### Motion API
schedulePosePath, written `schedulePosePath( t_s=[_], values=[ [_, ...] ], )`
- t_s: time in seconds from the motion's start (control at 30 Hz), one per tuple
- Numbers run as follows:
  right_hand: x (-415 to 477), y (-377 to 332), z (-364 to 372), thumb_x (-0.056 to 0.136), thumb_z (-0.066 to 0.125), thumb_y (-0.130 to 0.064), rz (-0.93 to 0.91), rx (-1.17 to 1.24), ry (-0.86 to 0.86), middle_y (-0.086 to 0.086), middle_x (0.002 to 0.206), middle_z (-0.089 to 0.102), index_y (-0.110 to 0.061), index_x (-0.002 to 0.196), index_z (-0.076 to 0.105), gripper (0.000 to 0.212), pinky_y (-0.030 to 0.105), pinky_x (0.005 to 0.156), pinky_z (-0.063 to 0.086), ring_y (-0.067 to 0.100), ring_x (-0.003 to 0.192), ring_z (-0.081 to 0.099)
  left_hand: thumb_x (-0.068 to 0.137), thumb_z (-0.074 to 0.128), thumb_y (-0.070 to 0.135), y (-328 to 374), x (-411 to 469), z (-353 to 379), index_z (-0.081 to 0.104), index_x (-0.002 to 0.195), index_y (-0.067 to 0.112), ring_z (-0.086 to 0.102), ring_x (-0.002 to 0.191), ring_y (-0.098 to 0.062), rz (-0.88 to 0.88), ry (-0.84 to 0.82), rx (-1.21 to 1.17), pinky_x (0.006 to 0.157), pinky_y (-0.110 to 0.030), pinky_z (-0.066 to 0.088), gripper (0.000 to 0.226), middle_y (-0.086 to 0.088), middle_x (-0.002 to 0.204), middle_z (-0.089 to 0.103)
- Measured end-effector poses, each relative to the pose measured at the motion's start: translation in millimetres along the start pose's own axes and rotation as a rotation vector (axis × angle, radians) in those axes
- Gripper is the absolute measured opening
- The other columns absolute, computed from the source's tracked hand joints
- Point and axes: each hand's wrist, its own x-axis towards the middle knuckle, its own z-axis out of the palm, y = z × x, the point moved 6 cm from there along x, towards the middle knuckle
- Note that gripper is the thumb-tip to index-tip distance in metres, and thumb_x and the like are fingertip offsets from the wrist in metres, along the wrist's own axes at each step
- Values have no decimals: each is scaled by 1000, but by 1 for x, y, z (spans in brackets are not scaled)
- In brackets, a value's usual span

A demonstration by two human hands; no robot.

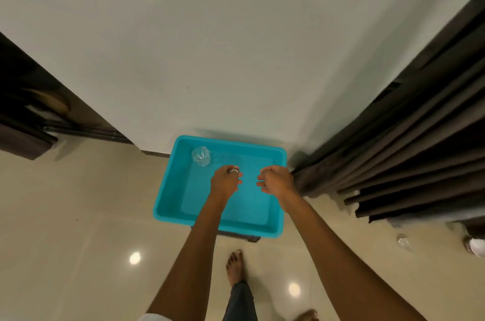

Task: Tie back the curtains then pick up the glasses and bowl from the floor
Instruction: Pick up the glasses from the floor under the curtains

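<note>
Hands: left (226, 182) and right (275, 181) over the bin (168, 189), fingers loosely curled, empty.
Glass (402, 241): on floor, far right; right hand nearer.
Bowl (476, 246): beyond it.

Pale wall (236, 31), glossy beige tile floor (78, 215) w/ light glare

Both hands, left (225, 181) and right (275, 179), hang loosely curled, arms outstretched.
</note>
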Motion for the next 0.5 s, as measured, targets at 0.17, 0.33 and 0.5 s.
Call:
schedulePosePath(
  t_s=[0.17,0.33,0.5],
  values=[
    [-53,23,-84,96,53,-14,-59,56,13,8,90,73,-15,85,64,15,37,73,59,19,71,70,104,48,21,7,-91,66,60,109,18,65,87,-22,50,-56,48,69,-28,51,13,-5,101,68],
    [-95,70,-195,92,57,-14,-86,107,97,11,82,73,-17,75,65,19,43,72,61,20,62,68,84,53,37,-4,-152,169,64,78,18,71,87,-31,132,-152,238,84,-40,57,23,-10,92,73],
    [-133,108,-314,91,57,-12,-94,138,246,11,80,74,-21,70,64,24,43,75,61,29,75,74,103,43,8,-1,-220,281,56,78,21,55,58,-13,137,-310,271,51,-22,43,31,2,72,60]
  ],
)
